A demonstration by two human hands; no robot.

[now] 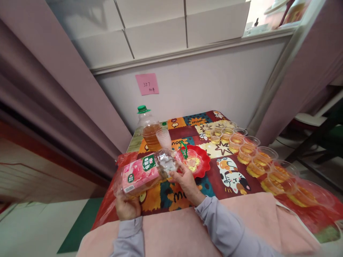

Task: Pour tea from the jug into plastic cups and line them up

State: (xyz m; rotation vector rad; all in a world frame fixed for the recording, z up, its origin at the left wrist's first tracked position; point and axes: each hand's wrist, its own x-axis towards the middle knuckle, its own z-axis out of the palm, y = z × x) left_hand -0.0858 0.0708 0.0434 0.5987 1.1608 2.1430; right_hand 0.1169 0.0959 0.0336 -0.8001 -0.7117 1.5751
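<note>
A large clear plastic juice bottle [140,173] with a pink label lies tilted in the air, its neck end up and to the right. My left hand [128,207] is wrapped round its lower end from below. My right hand [186,180] is closed at the neck end, fingers against a crumpled whitish patch [167,163] that I cannot make out. Just beyond the neck is a red scalloped plate [205,162] holding a clear cup [191,157] and a green strip-like piece [183,149]. Behind the bottle stands a stack of clear plastic cups [164,138].
A big jug [150,132] of amber liquid with a green cap stands at the table's back left. Several clear cups of yellow liquid [246,152] line the right side. The patterned tablecloth [214,189] meets a white wall [193,85] behind; pink cloth [171,232] covers the near edge.
</note>
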